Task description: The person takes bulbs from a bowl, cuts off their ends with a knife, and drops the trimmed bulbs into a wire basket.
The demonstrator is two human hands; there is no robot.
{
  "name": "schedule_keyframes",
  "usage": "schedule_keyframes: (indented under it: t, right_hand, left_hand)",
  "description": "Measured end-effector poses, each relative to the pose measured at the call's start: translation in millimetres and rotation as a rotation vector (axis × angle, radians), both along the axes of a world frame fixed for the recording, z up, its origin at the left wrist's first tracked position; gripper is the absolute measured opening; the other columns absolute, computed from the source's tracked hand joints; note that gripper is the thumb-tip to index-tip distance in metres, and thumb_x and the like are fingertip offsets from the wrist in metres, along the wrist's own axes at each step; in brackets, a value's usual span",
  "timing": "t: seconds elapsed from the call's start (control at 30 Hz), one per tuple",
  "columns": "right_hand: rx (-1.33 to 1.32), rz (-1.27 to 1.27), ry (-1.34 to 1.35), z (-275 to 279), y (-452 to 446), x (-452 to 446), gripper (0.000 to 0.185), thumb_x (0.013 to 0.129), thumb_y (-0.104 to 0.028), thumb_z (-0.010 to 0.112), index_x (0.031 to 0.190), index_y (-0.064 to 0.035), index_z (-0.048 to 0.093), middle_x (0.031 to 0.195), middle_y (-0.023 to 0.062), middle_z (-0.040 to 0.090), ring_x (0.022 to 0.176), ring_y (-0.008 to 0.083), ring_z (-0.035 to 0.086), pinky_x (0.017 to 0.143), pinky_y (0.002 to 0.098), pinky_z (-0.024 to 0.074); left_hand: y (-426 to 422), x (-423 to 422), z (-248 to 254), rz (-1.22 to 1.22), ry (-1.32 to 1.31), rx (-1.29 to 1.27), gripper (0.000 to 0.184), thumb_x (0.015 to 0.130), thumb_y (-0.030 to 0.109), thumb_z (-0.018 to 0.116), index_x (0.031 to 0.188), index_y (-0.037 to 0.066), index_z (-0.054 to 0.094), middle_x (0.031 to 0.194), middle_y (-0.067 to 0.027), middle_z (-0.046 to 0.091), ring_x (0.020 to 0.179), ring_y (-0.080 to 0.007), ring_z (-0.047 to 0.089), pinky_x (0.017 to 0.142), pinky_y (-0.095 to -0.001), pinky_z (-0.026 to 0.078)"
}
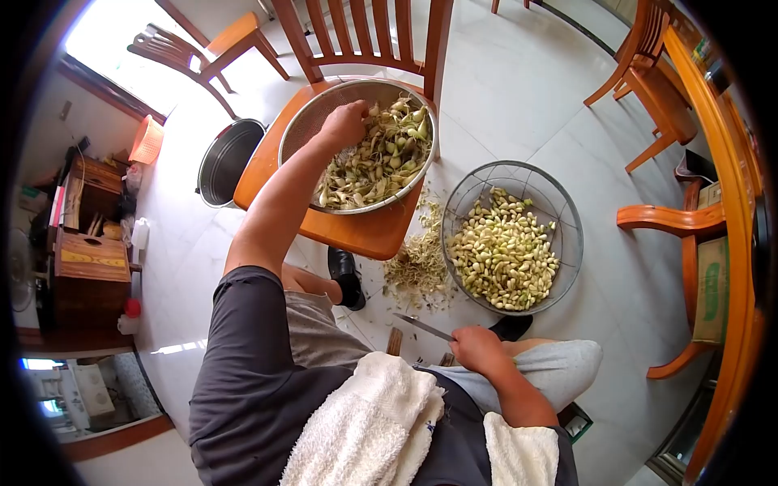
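My left hand reaches into a metal colander on the wooden chair seat. Its fingers are curled at the edge of a pile of small untrimmed bulbs with dry stems and roots. Whatever lies between the fingertips is hidden. My right hand rests near my right knee, wrapped round the handle of a knife. The blade points left, over the floor. Beyond it stands a round wire-mesh basket holding many trimmed, pale green-white bulbs.
Stem and root scraps lie on the tiled floor between chair and basket. A dark metal bucket stands left of the chair. A wooden table and more chairs line the right side. A white towel hangs over my chest.
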State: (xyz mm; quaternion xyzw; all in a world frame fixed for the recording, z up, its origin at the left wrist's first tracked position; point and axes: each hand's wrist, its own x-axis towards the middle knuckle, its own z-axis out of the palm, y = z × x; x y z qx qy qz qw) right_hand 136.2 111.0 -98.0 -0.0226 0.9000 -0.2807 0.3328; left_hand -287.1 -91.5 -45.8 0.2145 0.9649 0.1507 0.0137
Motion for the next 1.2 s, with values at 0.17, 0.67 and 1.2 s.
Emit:
schedule_keyframes:
  t: [0.17,0.67,1.2]
  right_hand:
    - [0.006,-0.026,-0.013,1,1,3,0.023,0.081,-0.023,0.051,0.085,-0.0052,0.066,0.085,0.0190,0.065,0.083,0.0381,0.062,0.076,0.0481,0.0483]
    - [-0.301,-0.379,0.474,31,5,6,0.016,0.083,-0.017,0.059,0.092,-0.0058,0.067,0.075,0.0172,0.061,0.068,0.0335,0.060,0.061,0.0394,0.0462]
    - [-0.236,-0.214,1.076,48,-14,11,0.033,0.072,0.003,0.064,0.106,-0.0008,0.063,0.080,0.0120,0.060,0.067,0.0286,0.058,0.061,0.0358,0.0474]
  left_hand:
    - [-31,-9,2,-0.048,-0.046,-0.023,0.024,0.074,0.014,0.063,0.097,0.007,0.066,0.089,-0.0172,0.066,0.089,-0.0349,0.063,0.079,-0.0422,0.049]
    - [-89,158,88,0.123,-0.912,1.277,0.024,0.088,0.010,0.061,0.108,-0.004,0.057,0.086,-0.0092,0.062,0.072,-0.0141,0.059,0.058,-0.0239,0.047]
    - [-10,335,-3,0.393,-1.241,1.464,0.051,0.062,-0.018,0.045,0.109,0.000,0.052,0.088,-0.0137,0.061,0.071,-0.0212,0.060,0.059,-0.0318,0.048]
